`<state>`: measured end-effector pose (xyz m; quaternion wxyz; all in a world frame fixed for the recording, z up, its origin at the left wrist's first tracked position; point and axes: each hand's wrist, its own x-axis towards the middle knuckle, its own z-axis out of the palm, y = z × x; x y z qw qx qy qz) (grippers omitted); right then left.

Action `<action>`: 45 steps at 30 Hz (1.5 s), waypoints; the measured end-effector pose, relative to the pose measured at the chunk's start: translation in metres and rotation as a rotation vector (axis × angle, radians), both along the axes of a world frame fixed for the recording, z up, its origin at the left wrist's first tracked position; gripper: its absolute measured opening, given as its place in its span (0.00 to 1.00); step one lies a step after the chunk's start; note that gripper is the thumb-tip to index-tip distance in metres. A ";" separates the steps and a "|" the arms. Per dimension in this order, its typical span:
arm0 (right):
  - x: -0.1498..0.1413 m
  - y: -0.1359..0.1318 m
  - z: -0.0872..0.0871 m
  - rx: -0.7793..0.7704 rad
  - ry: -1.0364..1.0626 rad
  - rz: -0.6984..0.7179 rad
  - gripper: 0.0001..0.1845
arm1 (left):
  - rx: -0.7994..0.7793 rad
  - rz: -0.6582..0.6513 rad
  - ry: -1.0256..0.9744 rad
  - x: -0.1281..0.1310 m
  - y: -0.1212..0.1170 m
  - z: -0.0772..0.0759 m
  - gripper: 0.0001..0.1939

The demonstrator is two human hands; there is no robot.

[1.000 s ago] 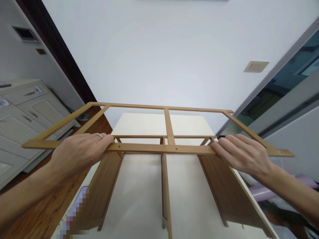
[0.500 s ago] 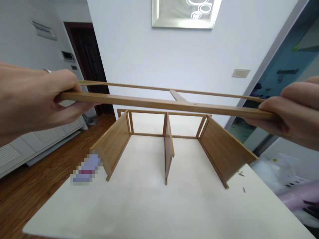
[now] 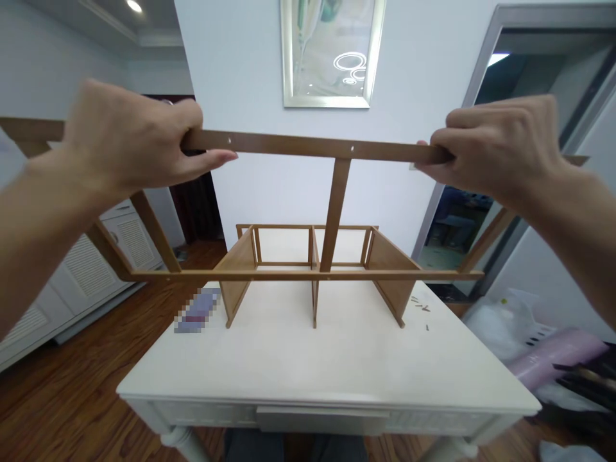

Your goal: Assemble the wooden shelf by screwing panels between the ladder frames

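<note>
A long wooden frame (image 3: 289, 145) with crossbars is held up in front of me. My left hand (image 3: 139, 138) is closed round its top rail on the left. On the right, my right hand (image 3: 500, 144) grips the same rail. Small holes show along that rail. Behind the frame, a wooden shelf unit (image 3: 240, 263) stands on the white table (image 3: 308, 366). It has three upright panels joined to a rear frame, and their near ends face me. The held frame's lower rail crosses in front of these panels; I cannot tell whether it touches them.
Several small wooden dowels (image 3: 423, 308) lie on the table's right side. A blurred purple item (image 3: 198, 311) sits at its left. Plastic bags and a pink roll (image 3: 558, 359) are on the right. A framed picture (image 3: 332, 51) hangs on the wall.
Both hands have raised the frame's near rail and tilted the frame from nearly flat to more upright. My view has drawn back, showing the table's front edge.
</note>
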<state>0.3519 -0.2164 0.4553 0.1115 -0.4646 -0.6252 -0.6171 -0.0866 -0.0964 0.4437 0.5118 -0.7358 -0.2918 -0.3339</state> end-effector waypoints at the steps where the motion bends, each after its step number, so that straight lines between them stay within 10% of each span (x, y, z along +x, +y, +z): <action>1: 0.002 0.002 -0.009 0.008 0.011 0.025 0.29 | -0.057 0.047 -0.041 0.002 -0.003 -0.012 0.44; 11: 0.023 0.038 -0.140 -0.171 0.041 0.252 0.26 | -0.335 0.088 -0.009 -0.002 0.026 -0.168 0.38; 18: 0.028 0.042 -0.224 -0.133 0.033 0.338 0.23 | -0.285 -0.077 0.100 0.002 0.043 -0.230 0.31; 38: 0.030 0.056 -0.275 -0.149 0.106 0.380 0.23 | -0.356 -0.235 0.048 0.013 0.059 -0.273 0.21; 45: 0.020 0.057 -0.278 -0.096 0.138 0.348 0.24 | -0.430 -0.414 -0.096 0.066 0.029 -0.303 0.17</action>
